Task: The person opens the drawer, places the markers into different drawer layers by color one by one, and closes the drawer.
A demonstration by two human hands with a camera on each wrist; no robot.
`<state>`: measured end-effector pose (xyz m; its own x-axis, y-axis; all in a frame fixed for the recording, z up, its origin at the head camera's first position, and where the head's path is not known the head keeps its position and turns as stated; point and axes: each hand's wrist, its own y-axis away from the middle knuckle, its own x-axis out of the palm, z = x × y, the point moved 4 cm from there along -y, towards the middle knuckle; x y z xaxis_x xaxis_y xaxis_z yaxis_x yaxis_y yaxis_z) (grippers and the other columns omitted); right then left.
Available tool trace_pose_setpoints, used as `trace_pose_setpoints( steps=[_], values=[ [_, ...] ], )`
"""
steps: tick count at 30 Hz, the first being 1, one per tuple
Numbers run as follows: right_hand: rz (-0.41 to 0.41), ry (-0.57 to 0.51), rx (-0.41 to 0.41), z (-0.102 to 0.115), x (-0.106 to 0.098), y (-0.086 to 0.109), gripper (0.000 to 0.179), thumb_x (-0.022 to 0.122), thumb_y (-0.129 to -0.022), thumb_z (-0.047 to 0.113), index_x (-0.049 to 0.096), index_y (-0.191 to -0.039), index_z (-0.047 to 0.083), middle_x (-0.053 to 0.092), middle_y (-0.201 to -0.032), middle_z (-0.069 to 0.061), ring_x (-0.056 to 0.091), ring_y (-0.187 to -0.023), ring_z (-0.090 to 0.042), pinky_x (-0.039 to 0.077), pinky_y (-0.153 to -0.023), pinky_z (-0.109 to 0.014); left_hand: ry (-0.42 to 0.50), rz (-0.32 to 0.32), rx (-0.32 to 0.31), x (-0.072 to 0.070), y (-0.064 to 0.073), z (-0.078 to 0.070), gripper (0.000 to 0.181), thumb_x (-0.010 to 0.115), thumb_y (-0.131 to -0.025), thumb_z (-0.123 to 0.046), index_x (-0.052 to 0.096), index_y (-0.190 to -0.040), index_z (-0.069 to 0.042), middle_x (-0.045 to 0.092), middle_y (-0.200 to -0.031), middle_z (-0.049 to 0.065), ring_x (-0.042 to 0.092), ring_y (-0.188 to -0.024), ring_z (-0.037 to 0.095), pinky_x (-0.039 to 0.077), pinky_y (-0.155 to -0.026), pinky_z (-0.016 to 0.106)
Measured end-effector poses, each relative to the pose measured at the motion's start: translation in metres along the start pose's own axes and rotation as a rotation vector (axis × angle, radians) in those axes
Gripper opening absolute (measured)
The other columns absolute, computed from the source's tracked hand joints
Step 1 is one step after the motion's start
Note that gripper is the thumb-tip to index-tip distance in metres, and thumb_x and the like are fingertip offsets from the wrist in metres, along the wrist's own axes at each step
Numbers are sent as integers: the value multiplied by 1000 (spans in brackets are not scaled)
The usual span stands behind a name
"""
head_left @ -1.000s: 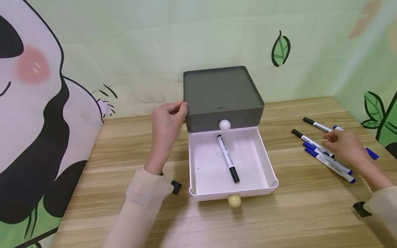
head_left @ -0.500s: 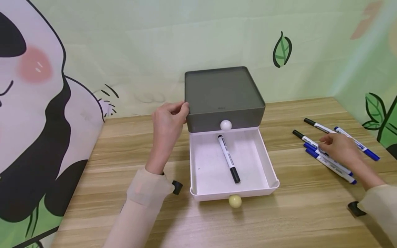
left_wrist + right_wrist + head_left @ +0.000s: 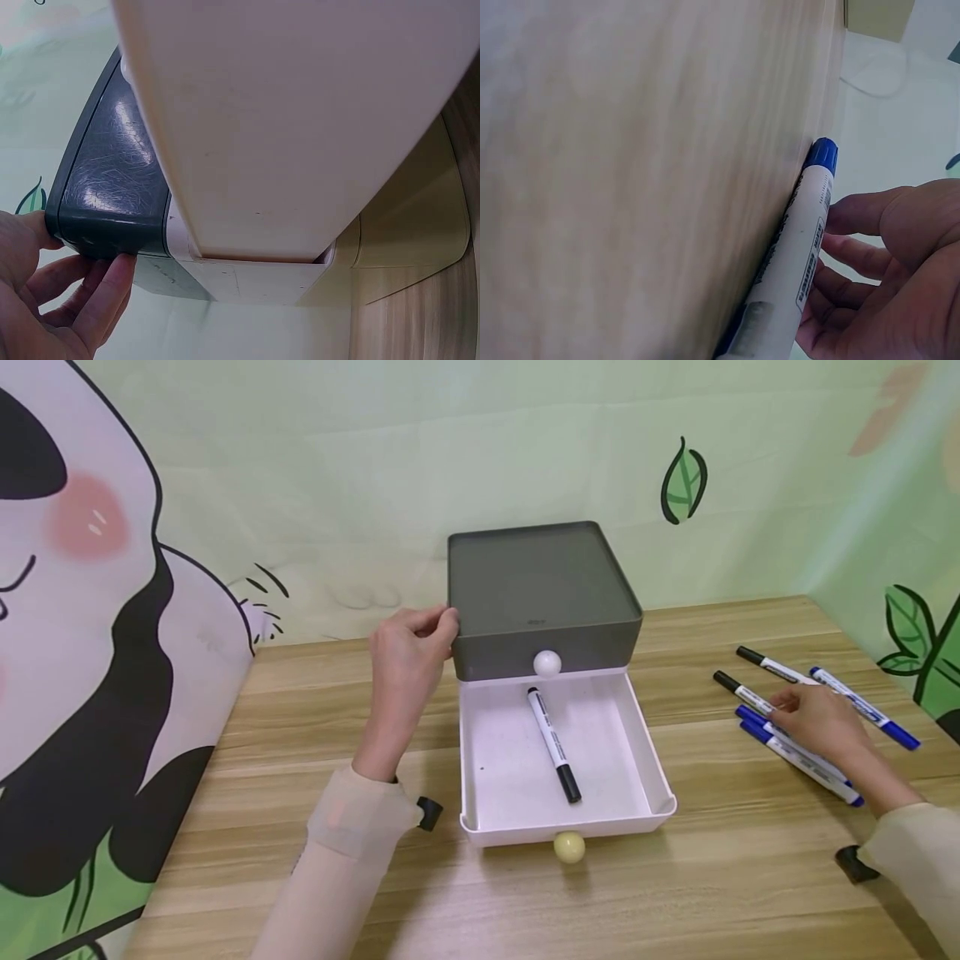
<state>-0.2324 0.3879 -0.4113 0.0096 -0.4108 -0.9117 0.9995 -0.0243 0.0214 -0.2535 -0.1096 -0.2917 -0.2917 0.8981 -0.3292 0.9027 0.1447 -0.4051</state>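
Note:
My left hand (image 3: 408, 664) holds the front left corner of a desktop drawer box (image 3: 543, 577) with a dark grey upper part. In the left wrist view, the thumb is at its top edge and the fingers (image 3: 105, 300) at its side. The white lower drawer (image 3: 502, 743) is pulled out, and a black-capped marker (image 3: 551, 739) lies inside. To the right, my right hand (image 3: 821, 718) pinches another black-capped marker (image 3: 752, 697), partly covered by the hand. Two blue-capped markers (image 3: 810, 770) lie just below it; one fills the right wrist view's foreground (image 3: 799, 240).
Behind the right hand lie a black-capped marker (image 3: 772, 666) and a blue one (image 3: 870, 706). A white knob (image 3: 547, 663) marks the grey upper drawer, a yellow knob (image 3: 569, 847) the lower one. A printed cloth backdrop (image 3: 337, 485) borders the wooden table (image 3: 300, 710).
My right hand has moved left and taken hold of the black-capped marker, which has shifted slightly. The blue marker at the far right shows more fully. My left hand stays on the corner.

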Motion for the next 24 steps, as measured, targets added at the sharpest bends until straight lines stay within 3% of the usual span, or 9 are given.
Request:
trace_pose_setpoints(
  steps=[12, 24],
  values=[
    [57, 64, -11, 2, -2, -5, 35, 63, -97, 6, 61, -121, -18, 63, -111, -40, 59, -100, -58, 50, -78, -63, -6, 6, -3, 0, 0, 0, 24, 70, -97, -19, 80, -111, -3, 74, -97, 12, 72, -69, 19, 60, -62, 25],
    [91, 82, 13, -1, -2, -9, 34, 64, -97, 7, 61, -120, -18, 63, -109, -37, 61, -96, -51, 51, -74, -58, 2, 2, -4, 0, 0, -1, 23, 70, -97, -18, 80, -110, -2, 74, -97, 13, 71, -70, 19, 59, -61, 24]
  ],
)
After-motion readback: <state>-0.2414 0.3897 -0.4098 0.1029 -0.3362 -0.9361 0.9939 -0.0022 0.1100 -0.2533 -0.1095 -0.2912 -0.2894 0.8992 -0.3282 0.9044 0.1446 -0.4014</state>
